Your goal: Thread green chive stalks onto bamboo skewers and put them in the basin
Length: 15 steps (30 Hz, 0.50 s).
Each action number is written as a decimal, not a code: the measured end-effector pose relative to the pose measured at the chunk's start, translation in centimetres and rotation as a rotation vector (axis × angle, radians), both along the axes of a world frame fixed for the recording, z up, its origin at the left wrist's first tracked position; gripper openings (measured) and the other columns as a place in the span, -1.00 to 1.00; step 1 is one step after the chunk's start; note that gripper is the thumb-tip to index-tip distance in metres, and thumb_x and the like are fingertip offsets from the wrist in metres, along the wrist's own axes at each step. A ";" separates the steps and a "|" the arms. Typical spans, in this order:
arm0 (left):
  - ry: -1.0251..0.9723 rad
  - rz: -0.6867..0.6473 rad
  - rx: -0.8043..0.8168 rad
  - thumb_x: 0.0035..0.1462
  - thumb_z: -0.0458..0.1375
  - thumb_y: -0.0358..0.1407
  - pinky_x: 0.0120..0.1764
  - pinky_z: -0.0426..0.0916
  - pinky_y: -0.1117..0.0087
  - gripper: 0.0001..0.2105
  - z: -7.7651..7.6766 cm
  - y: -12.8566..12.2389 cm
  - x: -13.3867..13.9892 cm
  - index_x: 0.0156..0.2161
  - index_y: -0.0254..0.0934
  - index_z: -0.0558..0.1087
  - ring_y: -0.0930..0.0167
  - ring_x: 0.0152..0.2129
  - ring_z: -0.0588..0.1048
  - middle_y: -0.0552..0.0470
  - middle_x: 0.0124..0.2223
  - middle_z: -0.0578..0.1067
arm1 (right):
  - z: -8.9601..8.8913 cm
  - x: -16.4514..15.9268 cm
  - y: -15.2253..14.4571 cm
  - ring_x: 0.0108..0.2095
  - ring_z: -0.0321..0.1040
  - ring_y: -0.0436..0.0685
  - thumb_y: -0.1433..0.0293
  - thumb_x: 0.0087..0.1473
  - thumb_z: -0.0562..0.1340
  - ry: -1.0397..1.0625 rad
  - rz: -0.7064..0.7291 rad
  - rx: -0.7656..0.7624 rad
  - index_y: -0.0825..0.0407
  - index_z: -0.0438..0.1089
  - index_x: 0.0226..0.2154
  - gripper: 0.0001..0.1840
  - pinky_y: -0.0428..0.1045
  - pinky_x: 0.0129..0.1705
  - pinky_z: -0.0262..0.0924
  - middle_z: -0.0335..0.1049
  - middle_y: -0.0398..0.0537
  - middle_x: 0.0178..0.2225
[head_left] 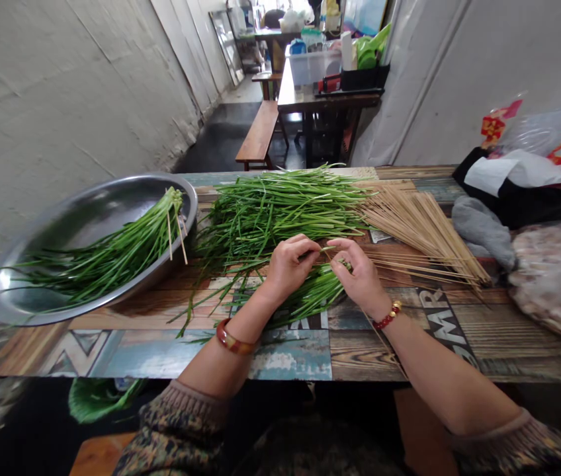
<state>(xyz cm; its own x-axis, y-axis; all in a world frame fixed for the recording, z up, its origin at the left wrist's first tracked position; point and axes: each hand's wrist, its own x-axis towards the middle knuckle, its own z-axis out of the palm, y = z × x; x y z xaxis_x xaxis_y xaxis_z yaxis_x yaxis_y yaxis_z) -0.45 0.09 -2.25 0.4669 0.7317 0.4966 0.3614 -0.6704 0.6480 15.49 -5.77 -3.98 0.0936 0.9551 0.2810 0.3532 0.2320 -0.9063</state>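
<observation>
Head view: left hand pinches a probably light, limp chive, best taken by its base; right hand, I can't tell.

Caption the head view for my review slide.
Left hand and right hand handle green stalks between a metal basin and thin sticks.

Counter, lower left: one big pale letter, N or Z
Counter, right of centre: "MR", sideways; character below unclear
Counter, lower centre: letters partly covered, unreadable
</observation>
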 end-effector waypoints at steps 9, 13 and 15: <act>0.105 -0.169 -0.104 0.12 0.08 -0.45 -0.30 0.33 0.45 -0.84 0.9 -0.7 0.2 -0.30 -0.28 0.53 0.44 -0.37 0.47 0.00 -0.33 0.51 | -0.3 0.1 0.2 -0.46 0.23 0.03 0.38 0.02 0.15 -0.098 -0.127 0.023 0.01 0.28 -0.36 -0.93 -0.05 -0.37 0.12 0.31 -0.15 -0.46; 0.107 -0.104 -0.108 0.15 0.07 -0.43 -0.28 0.33 0.44 -0.83 1.1 -0.2 -0.4 -0.33 -0.29 0.53 0.45 -0.38 0.46 0.00 -0.34 0.52 | -0.2 0.1 0.3 -0.47 0.22 0.03 0.35 0.02 0.16 -0.105 -0.117 0.010 0.02 0.30 -0.36 -0.91 -0.05 -0.37 0.12 0.32 -0.15 -0.45; 0.079 0.001 -0.087 0.15 0.08 -0.41 -0.28 0.32 0.44 -0.84 1.0 0.2 -0.8 -0.31 -0.29 0.53 0.45 -0.39 0.46 0.00 -0.35 0.52 | -0.2 0.1 0.4 -0.47 0.22 0.02 0.34 0.03 0.16 -0.093 -0.101 0.018 0.02 0.31 -0.35 -0.89 -0.05 -0.37 0.12 0.34 -0.14 -0.44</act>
